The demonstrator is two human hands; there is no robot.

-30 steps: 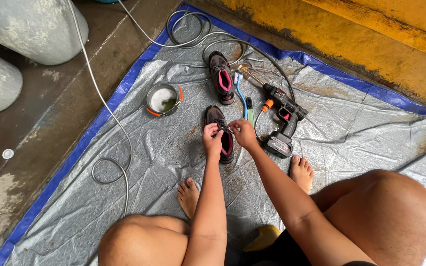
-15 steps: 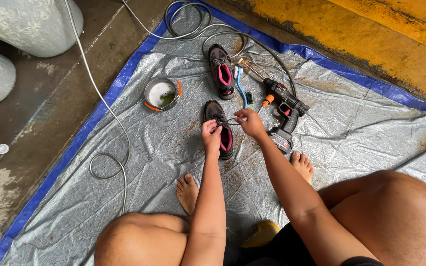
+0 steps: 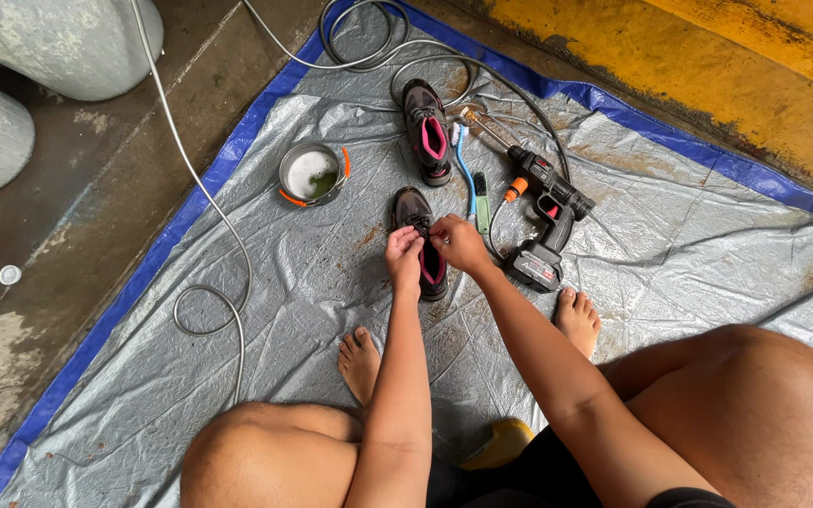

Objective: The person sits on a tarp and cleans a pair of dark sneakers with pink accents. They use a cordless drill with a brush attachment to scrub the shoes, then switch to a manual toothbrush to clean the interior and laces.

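Observation:
A dark shoe with a pink lining (image 3: 418, 214) lies on the grey tarp (image 3: 275, 310) in front of me. My left hand (image 3: 403, 252) grips its near side over the laces. My right hand (image 3: 459, 243) pinches the lace area at the shoe's right edge; both hands touch the shoe. A second matching shoe (image 3: 428, 132) lies farther away, untouched.
A small metal bowl with an orange handle (image 3: 311, 175) holds soapy water left of the shoes. A blue brush (image 3: 464, 167), a small green brush (image 3: 482, 201) and a black cordless spray tool (image 3: 544, 222) lie to the right. A hose (image 3: 207, 202) crosses the tarp; grey tanks (image 3: 39, 38) stand at left.
Both hands stay on the near shoe. My right hand has drawn back in from the right toward the laces, close beside the left hand.

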